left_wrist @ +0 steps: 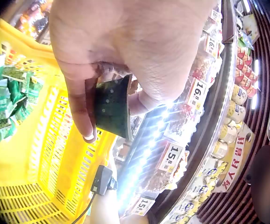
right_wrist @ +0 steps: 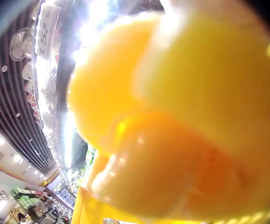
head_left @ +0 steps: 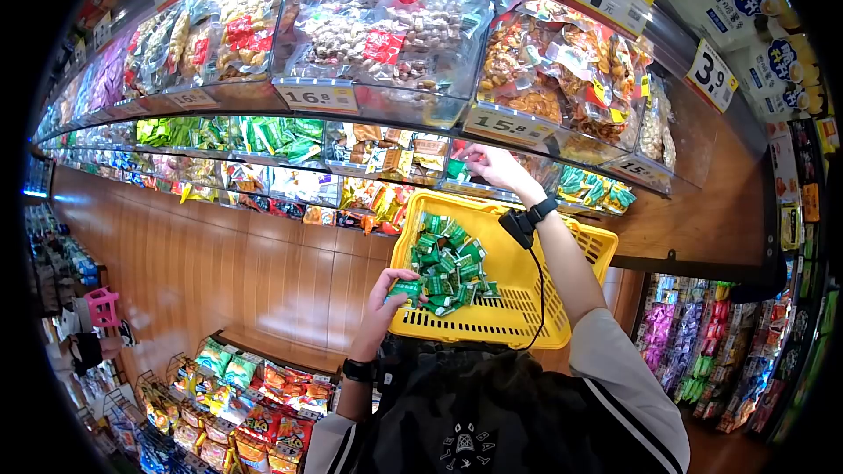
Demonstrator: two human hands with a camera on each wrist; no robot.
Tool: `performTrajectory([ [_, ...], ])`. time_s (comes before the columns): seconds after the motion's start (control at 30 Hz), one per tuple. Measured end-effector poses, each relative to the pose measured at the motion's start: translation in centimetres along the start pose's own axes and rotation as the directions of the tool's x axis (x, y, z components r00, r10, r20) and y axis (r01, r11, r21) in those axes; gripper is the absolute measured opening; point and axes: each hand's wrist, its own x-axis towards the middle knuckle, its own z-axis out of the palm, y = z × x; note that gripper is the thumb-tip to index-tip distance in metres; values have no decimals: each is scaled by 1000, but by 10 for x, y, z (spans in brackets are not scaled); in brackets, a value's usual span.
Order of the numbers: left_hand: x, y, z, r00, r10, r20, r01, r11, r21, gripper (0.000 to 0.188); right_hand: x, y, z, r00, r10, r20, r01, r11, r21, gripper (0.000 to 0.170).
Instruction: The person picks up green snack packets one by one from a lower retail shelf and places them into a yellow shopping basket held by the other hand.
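Note:
Pinched between the thumb and fingers of my left hand (head_left: 384, 303) is a small green packet (head_left: 405, 290), just over the left edge of a yellow basket (head_left: 518, 333). The left wrist view shows the same packet (left_wrist: 112, 107) from its dark side. In the basket lies a loose pile of green packets (head_left: 450, 267). My right hand (head_left: 493, 166) reaches over the far rim into a shelf bin, its bent fingers beside a green packet (head_left: 457, 169). The right wrist view shows that hand (right_wrist: 149, 168) large and blurred; I cannot tell whether it holds anything.
Above the right hand juts an upper shelf of bagged snacks (head_left: 386, 43) with price tags (head_left: 318, 97). Bins of wrapped sweets (head_left: 279, 137) run leftward. A black cable (head_left: 542, 289) hangs from the right wrist across the basket. Snack racks (head_left: 255, 404) stand behind at left.

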Motion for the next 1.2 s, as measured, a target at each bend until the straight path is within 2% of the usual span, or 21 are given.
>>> performTrajectory([
  [0.03,1,1,-1,1000,13,24,-13,1000,15,27,-4,-2,0,1000,2,-2,-2,1000,3,29],
  [0.1,6,5,0,999,26,45,-27,999,28,29,-12,-7,1,980,-90,-177,92,996,2,26],
  [0.13,7,8,2,996,63,66,-69,992,104,30,-15,-9,1,963,-132,-236,104,986,-130,24],
  [0.17,8,12,3,991,97,87,-111,978,178,31,-22,-11,1,955,-122,-270,100,991,-93,22],
  [0.23,10,19,5,991,88,101,-105,979,174,32,-39,-31,-5,930,-229,-287,225,973,-49,21],
  [0.3,13,28,9,987,93,131,-116,976,183,33,-56,-50,-12,934,-238,-265,234,971,-46,19],
  [0.37,15,37,15,986,96,136,-121,975,187,33,-67,-57,-14,872,-346,-347,345,936,-68,20],
  [0.43,16,46,20,978,97,186,-132,974,183,36,-82,-69,-18,883,-330,-333,313,944,-106,19],
  [0.47,19,49,22,978,98,185,-132,975,181,36,-91,-78,-16,906,-278,-320,293,956,-1,19],
  [0.53,24,53,24,939,199,280,-294,887,356,41,-107,-85,-8,963,-173,-209,228,932,282,23],
  [0.57,25,55,29,940,199,278,-293,888,356,41,-115,-89,-3,963,-172,-206,227,932,282,23],
  [0.63,27,58,41,942,233,242,-306,891,335,42,-127,-100,8,980,-169,110,110,905,412,31],
  [0.7,31,57,43,938,229,262,-318,871,375,47,-134,-114,12,931,-204,302,106,945,311,33],
  [0.77,35,59,48,886,335,320,-464,630,623,54,-137,-112,25,923,-172,345,44,937,347,35],
  [0.87,35,53,53,893,373,251,-435,575,693,54,-138,-98,47,971,-188,150,101,885,455,37],
  [0.9,34,47,54,894,372,251,-434,575,693,54,-139,-97,50,971,-188,150,101,885,455,37],
  [0.97,33,31,51,946,319,47,-306,841,446,51,-140,-95,54,977,-187,98,102,827,552,30],
  [1.07,34,22,39,977,215,8,-202,903,379,50,-130,-96,27,964,-192,186,99,903,417,23],
  [1.1,34,20,36,976,216,8,-203,903,380,50,-121,-87,24,985,-149,91,78,842,534,19],
  [1.17,32,15,32,975,222,-28,-188,883,431,50,-96,-79,2,982,-125,-139,163,938,307,16],
  [1.2,31,13,31,975,222,-24,-191,882,431,50,-82,-78,-5,980,-86,-181,125,968,218,17],
])
